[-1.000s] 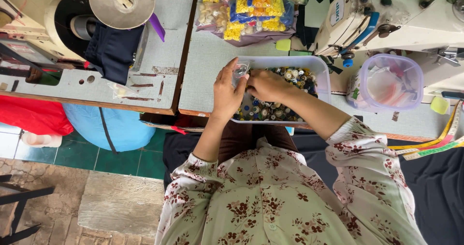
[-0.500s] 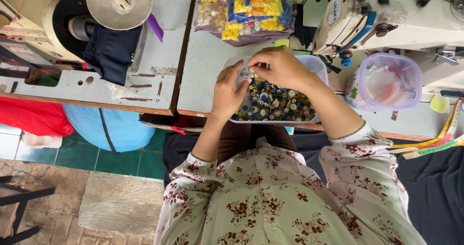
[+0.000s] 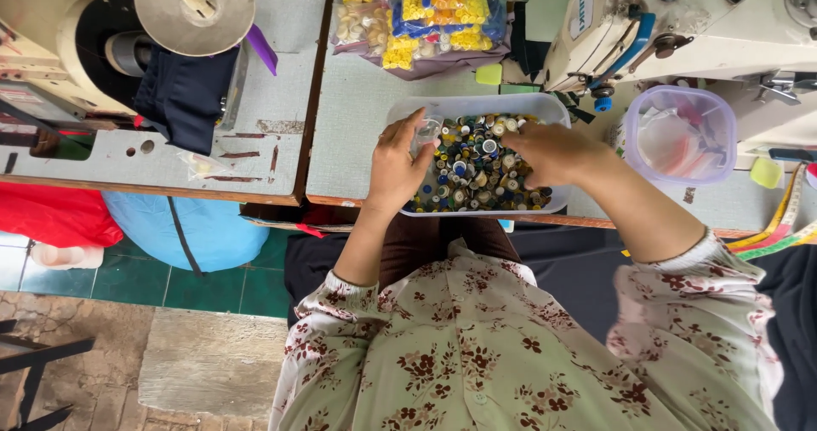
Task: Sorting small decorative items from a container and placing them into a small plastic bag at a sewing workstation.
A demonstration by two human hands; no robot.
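A shallow white tray (image 3: 477,105) full of mixed buttons (image 3: 473,171) sits at the near edge of a grey table (image 3: 362,116). My left hand (image 3: 398,163) is at the tray's left rim and pinches a small clear plastic bag (image 3: 427,131). My right hand (image 3: 549,153) rests palm down in the buttons on the tray's right side, fingers curled among them; whether it holds any is hidden.
Clear bags of yellow and white buttons (image 3: 425,10) lie behind the tray. A lidded purple-rimmed tub (image 3: 678,135) stands to the right, below a white sewing machine (image 3: 681,22). Another machine with dark cloth (image 3: 183,91) is at the left. A measuring tape (image 3: 779,227) hangs off the right edge.
My right hand has come down from the small bag at the tray's top left into the buttons on the right. My left hand keeps hold of the bag.
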